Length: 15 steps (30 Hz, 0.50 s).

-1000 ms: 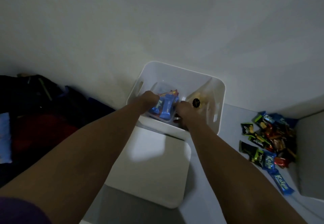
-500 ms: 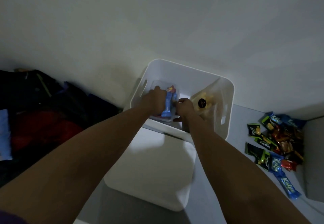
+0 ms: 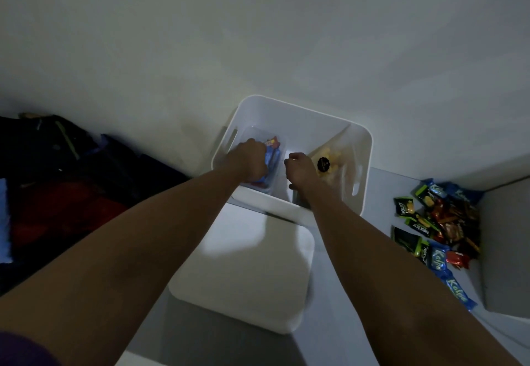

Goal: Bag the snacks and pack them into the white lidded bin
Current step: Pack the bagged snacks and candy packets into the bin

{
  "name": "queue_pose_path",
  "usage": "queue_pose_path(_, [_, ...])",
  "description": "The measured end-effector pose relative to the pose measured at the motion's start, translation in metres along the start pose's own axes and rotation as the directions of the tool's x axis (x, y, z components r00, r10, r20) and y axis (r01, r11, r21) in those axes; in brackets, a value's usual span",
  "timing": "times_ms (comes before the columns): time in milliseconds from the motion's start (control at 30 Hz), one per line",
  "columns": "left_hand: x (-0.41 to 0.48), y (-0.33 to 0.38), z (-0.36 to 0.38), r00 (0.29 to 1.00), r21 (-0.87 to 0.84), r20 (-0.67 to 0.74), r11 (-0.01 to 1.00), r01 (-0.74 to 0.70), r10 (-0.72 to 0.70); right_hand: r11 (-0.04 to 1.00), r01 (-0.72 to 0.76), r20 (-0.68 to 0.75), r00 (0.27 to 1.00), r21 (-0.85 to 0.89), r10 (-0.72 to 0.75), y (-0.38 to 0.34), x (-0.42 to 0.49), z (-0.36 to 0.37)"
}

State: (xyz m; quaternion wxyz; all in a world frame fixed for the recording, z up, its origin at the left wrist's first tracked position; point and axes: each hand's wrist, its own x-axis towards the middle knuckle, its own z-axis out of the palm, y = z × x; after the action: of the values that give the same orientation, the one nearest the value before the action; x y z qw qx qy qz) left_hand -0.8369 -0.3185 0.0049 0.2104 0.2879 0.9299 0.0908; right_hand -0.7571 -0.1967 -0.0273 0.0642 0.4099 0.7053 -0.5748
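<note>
The white bin (image 3: 289, 106) stands open against the wall. Inside on its left lies a clear bag of blue snack bars (image 3: 274, 152); my left hand (image 3: 248, 163) is down in the bin with its fingers curled over that bag. My right hand (image 3: 299, 169) hovers in the bin's middle, fingers curled, a small gap away from the bag, with nothing seen in it. A second clear bag with yellow snacks and a black round sticker (image 3: 329, 160) leans in the bin's right side. The white lid (image 3: 249, 268) lies flat in front of the bin.
Several loose wrapped snacks (image 3: 436, 222), green, blue and red, are heaped on the grey surface to the right, beside a grey wall (image 3: 504, 236). Dark clothing and bags (image 3: 57, 182) fill the left. A pale wall rises behind the bin.
The bag has settled lower on the bin's left side. My right hand has come off it and shifted right, while my left hand stays on it.
</note>
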Motion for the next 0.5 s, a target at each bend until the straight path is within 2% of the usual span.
queue_pose_path(200, [-0.017,0.038,-0.012,0.989,-0.103,-0.136,0.992,-0.079,0.065,0.986,0.168,-0.177,0.970,-0.020,-0.169,-0.012,-0.027,-0.048])
queue_pose_path(367, [-0.035,0.098,-0.023,0.979,-0.051,-0.166,0.991,-0.125,0.115,0.969,0.234,-0.239,0.948,0.074,-0.211,-0.008,-0.054,-0.117])
queue_pose_path(500, [-0.053,0.158,-0.019,0.969,-0.034,-0.196,0.987,-0.160,0.150,0.964,0.225,-0.327,0.930,0.139,-0.170,0.025,-0.080,-0.179])
